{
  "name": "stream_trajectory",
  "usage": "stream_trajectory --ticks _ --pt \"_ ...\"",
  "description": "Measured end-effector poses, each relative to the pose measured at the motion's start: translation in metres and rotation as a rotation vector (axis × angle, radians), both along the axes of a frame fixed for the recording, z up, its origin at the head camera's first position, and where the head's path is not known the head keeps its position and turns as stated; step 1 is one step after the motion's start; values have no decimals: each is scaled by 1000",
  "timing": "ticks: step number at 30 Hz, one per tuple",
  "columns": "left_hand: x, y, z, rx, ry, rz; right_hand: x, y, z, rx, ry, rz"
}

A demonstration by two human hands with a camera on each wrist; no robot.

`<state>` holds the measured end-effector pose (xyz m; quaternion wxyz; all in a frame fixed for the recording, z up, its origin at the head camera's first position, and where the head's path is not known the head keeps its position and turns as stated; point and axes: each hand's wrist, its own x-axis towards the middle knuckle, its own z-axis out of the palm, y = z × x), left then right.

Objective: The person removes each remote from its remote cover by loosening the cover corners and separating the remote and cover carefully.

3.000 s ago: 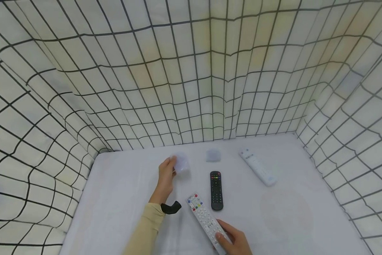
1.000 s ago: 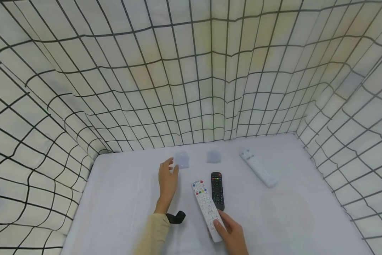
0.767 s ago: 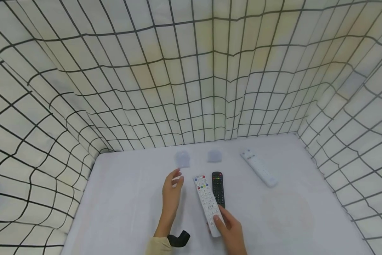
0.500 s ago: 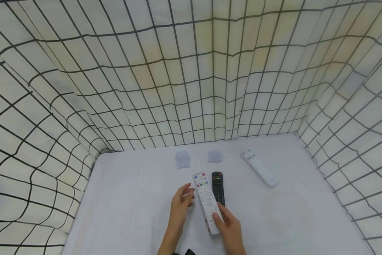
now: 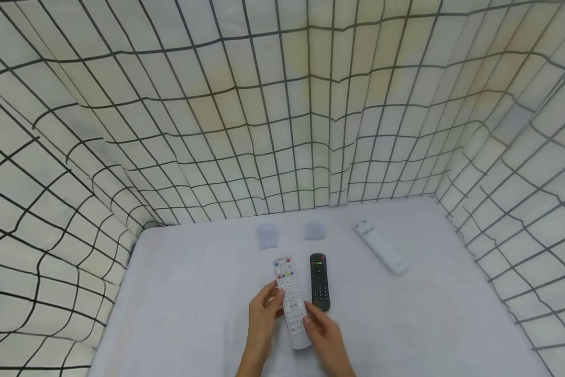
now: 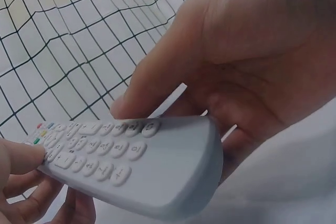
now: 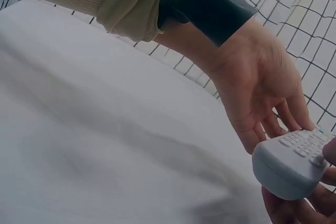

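"What is pictured over the white table (image 5: 178,293)?"

"2 hands, forearms slanting inward: the left hand (image 5: 262,317) and right hand (image 5: 328,337) grip opposite edges, thumbs on top."

"Of what?"

"1 white remote (image 5: 294,308), buttons up, just left of a smaller black remote (image 5: 319,283)."

In the head view, the desk (image 5: 183,293) is lit softly and evenly under a greyish haze, and the far remote (image 5: 381,248), toward 4 o'clock, is nearly washed out. In the left wrist view, the right grip (image 6: 231,56) is darkened toward 2 o'clock, while the near end of the held remote (image 6: 173,166) is shown pale. In the right wrist view, a blurred shadow is spread over the desk toward 5 o'clock, and fine detail is softened.
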<state>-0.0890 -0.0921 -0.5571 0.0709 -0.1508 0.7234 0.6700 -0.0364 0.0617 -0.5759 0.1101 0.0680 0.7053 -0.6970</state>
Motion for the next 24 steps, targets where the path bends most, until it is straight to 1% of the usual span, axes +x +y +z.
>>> stream_trajectory --ticks 4,7,11,14,19,21,24 --pt "-3 -9 -4 0 9 50 -6 -7 0 39 41 24" --pt "-4 -14 -4 -14 14 97 -12 -15 1 90 66 24" --pt "-8 -21 -3 -58 37 157 -22 -28 0 156 101 18" --pt "-11 -27 -5 -91 60 162 -29 -38 -3 187 127 4" --pt "-16 -35 -12 -159 81 134 -41 -51 -7 219 145 -28" --pt "-18 -37 -16 -201 91 135 -45 -55 -8 269 163 -33" --pt "-23 -40 -20 -274 107 154 -50 -60 -8 352 196 -28"
